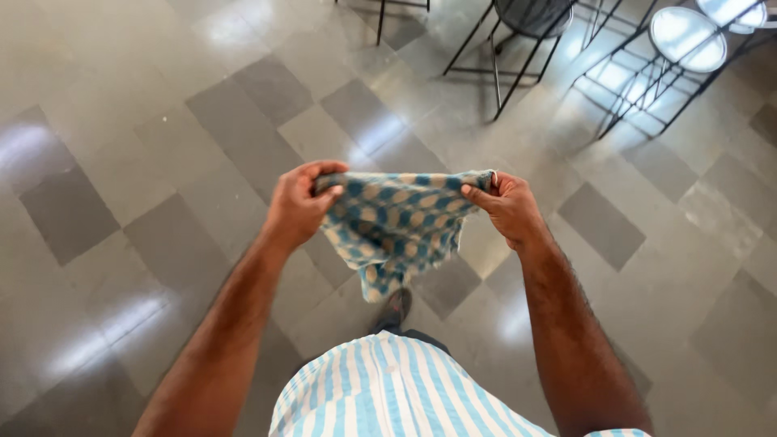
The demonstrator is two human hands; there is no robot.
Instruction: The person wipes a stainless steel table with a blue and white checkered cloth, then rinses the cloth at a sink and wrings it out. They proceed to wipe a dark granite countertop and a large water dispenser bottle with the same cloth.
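Overhead, from the head view: your left hand [298,207] and right hand [508,209] each pinch a top corner of a soft checked cloth [396,222], blue and cream, held out in front of you at about waist height above the floor. Its upper edge runs nearly taut between your fists; the rest sags in loose, crumpled folds to a point. Both grips are closed tight on the fabric. Below lies a glossy tiled floor [146,146] in pale and grey squares. Black wire-framed chairs [526,32] with round seats stand well apart, top right. Your striped shirt [388,388] fills the lower edge.
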